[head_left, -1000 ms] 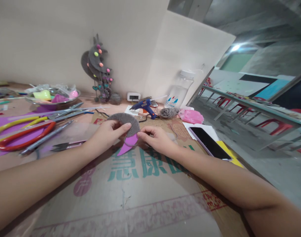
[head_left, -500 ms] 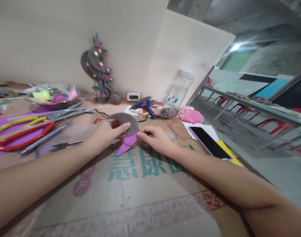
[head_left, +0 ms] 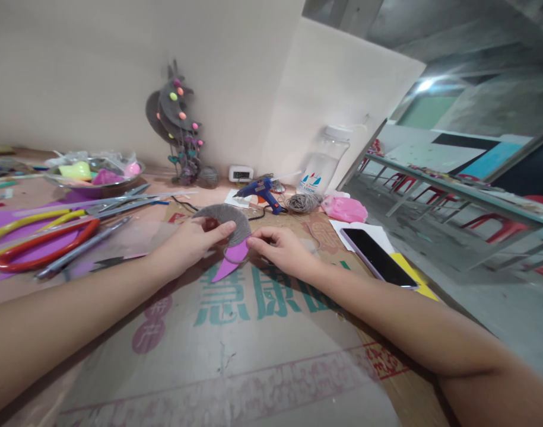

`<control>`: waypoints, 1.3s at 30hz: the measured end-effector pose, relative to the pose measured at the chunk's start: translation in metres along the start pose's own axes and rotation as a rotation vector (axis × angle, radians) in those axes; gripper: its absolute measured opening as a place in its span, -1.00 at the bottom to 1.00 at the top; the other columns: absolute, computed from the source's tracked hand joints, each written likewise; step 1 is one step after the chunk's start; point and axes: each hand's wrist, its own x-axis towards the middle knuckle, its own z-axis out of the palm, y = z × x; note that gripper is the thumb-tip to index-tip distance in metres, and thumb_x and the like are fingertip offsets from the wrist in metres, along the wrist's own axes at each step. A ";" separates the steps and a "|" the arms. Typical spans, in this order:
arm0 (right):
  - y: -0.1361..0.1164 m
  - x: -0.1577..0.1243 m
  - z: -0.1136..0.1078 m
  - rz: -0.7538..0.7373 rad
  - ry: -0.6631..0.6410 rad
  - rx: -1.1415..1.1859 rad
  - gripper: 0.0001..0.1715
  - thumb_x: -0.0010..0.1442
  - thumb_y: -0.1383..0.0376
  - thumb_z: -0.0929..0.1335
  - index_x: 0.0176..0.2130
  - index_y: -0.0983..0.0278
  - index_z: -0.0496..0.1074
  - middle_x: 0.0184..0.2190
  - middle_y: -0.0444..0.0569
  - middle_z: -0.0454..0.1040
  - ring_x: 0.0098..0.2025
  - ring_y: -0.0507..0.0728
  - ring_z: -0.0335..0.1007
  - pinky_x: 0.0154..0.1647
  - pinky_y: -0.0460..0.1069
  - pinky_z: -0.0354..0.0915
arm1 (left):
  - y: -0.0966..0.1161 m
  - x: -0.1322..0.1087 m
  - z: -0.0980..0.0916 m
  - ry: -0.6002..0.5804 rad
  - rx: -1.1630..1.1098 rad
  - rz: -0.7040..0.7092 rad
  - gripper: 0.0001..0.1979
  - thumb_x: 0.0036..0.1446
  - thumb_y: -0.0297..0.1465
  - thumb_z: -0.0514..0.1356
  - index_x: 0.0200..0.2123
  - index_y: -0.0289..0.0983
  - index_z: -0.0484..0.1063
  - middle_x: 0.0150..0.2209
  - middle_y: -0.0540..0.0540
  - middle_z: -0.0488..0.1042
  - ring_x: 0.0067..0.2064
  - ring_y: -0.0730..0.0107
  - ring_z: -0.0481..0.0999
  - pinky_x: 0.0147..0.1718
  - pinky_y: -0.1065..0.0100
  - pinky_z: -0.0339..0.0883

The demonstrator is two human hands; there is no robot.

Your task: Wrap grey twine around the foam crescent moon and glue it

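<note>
A purple crescent (head_left: 229,265) is held up over the cardboard, its upper part wound with grey yarn (head_left: 238,222) and its pointed lower end bare. My left hand (head_left: 202,235) grips the wound part between thumb and fingers; the fingers behind it are partly hidden. At the crescent's right edge, my right hand (head_left: 275,244) has thumb and forefinger pinched together on the yarn, where the winding meets bare purple. A loose loop of yarn hangs around the purple part.
Behind the hands are a blue glue gun (head_left: 262,191), a yarn ball (head_left: 302,203) and a water bottle (head_left: 327,160). Scissors (head_left: 44,252) and a metal bowl (head_left: 97,188) lie left, a phone (head_left: 378,258) right. A decorated grey crescent hanging (head_left: 177,112) leans against the wall.
The crescent's purple tip has swung slightly to the right, and the yarn loop around it has shifted a little. Both hands stay in nearly the same place.
</note>
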 end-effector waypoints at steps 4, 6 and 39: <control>0.000 -0.001 0.000 0.004 -0.011 0.011 -0.64 0.19 0.11 0.23 -0.48 0.30 0.31 -0.61 -0.15 0.33 -0.56 -0.03 0.20 -0.51 -0.12 0.16 | 0.000 0.000 -0.001 -0.009 0.025 -0.067 -0.66 -0.06 -0.10 0.24 -0.49 -0.26 0.32 -0.56 0.04 0.35 -0.58 0.48 0.30 -0.60 0.43 0.14; 0.000 -0.001 0.000 0.004 -0.014 0.011 -0.64 0.20 0.11 0.22 -0.48 0.30 0.30 -0.61 -0.16 0.32 -0.57 -0.04 0.19 -0.52 -0.12 0.16 | 0.001 0.000 -0.001 -0.041 0.041 -0.072 -0.65 -0.05 -0.08 0.23 -0.52 -0.26 0.30 -0.61 0.06 0.30 -0.63 0.52 0.22 -0.64 0.43 0.07; 0.001 0.001 -0.002 0.015 0.021 -0.019 -0.64 0.16 0.07 0.26 -0.44 0.31 0.36 -0.60 -0.17 0.29 -0.57 -0.05 0.14 -0.56 -0.13 0.08 | 0.005 -0.001 0.001 0.013 -0.033 -0.018 -0.75 -0.11 -0.23 0.27 -0.40 -0.28 0.39 -0.52 0.04 0.37 -0.48 0.45 0.37 -0.50 0.42 0.24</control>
